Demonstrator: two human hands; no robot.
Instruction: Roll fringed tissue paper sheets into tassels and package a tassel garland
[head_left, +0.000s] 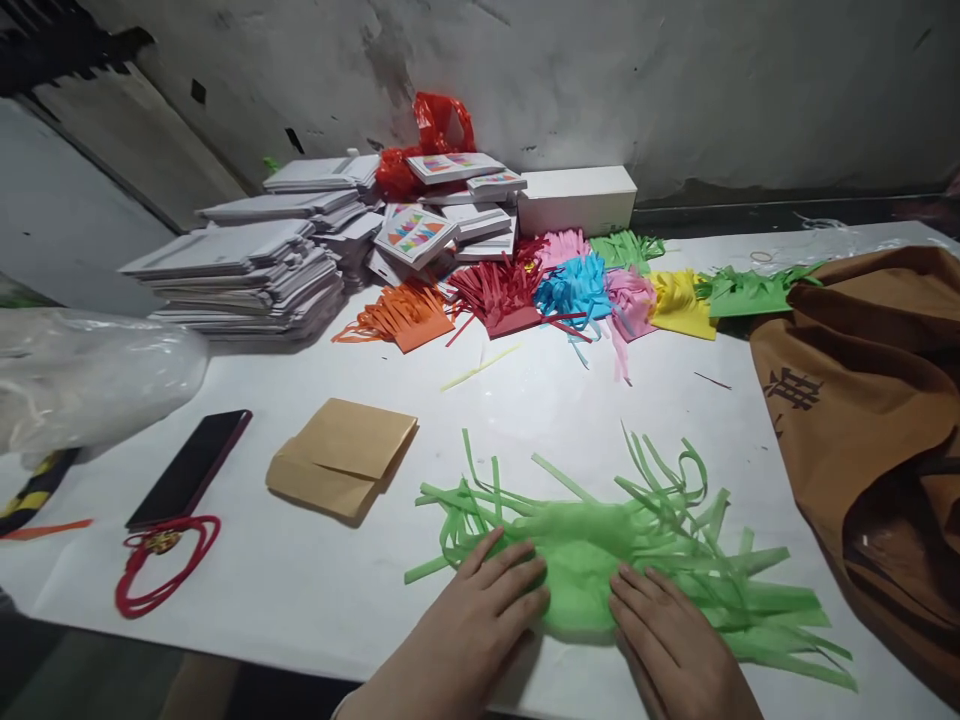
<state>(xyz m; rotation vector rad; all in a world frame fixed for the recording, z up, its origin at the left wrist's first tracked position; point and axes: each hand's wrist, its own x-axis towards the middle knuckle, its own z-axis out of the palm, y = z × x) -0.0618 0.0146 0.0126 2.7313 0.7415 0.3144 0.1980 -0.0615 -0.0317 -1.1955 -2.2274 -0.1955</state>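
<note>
pressing green fringed paper (581,560) flat with both hands (504,598)

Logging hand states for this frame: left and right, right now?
Left hand: open, fingers on the green fringed paper.
Right hand: open, fingers resting on it too.

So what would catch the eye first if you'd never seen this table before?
Probably the bright green fringed paper at the front, spread flat with the left hand and the right hand on it. Behind it, small fringed bundles in orange, red, blue, pink, yellow and green make a colourful row. A red plastic bag stands out against the grey wall at the back.
</note>
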